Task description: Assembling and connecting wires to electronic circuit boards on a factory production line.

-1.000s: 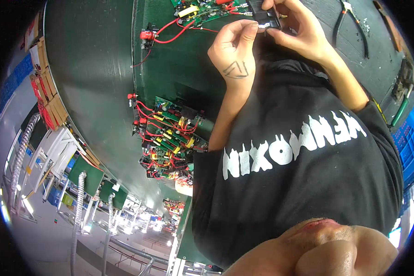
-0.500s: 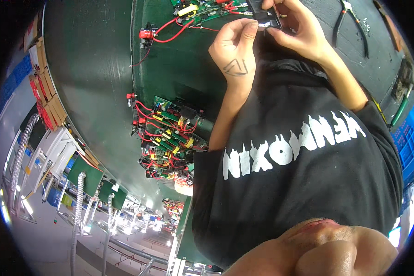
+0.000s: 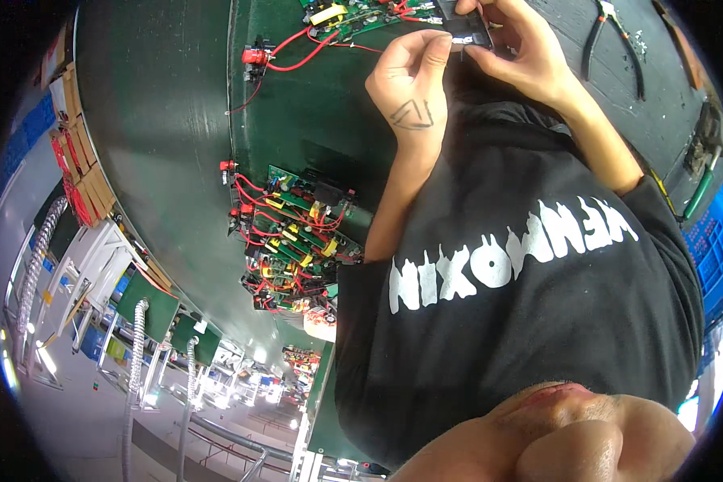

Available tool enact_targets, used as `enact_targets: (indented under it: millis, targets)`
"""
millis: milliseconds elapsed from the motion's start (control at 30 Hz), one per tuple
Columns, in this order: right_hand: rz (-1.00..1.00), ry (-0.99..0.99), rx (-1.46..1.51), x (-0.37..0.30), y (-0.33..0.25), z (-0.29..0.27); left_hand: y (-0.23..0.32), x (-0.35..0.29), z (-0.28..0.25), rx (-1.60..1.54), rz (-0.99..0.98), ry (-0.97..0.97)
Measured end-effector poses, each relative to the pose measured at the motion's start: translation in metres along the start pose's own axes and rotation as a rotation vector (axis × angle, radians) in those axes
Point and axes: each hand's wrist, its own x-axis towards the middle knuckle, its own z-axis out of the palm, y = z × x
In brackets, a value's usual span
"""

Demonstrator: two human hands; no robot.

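Note:
At the top of the view, my right hand (image 3: 534,60) holds a small black plastic case (image 3: 475,26) with its thumb and fingers. My left hand (image 3: 410,76) is beside it, thumb and forefinger pinched together at the case's near left edge. A small silvery metal piece (image 3: 462,39) shows at those fingertips, against the case; whether the left fingers grip it I cannot tell. Just left of the case lies a green circuit board (image 3: 361,28) with red wires, cut off by the top edge. One wire pair runs to a red and black socket part (image 3: 255,56).
Several wired circuit boards (image 3: 293,233) are heaped on the green bench (image 3: 161,104) left of my left forearm. Black-handled pliers (image 3: 614,48) lie to the right of my right hand. A green-handled tool (image 3: 701,193) and a blue crate (image 3: 711,257) are at the right edge.
The black case has tilted slightly in my right hand, so its inside shows differently. Both hands have stayed nearly in place, with the left fingertips still at its edge.

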Motion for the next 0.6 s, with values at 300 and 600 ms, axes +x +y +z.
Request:
enact_targets:
  millis: [300, 600]
  targets:
    - [-0.041, 0.08, -0.229, -0.016, 0.041, 0.009, -0.002, -0.006, 0.007, -0.015, 0.036, 0.015]
    - [-0.063, 0.078, -0.18, -0.015, 0.043, 0.012, 0.001, -0.004, 0.003, -0.072, 0.013, 0.063]
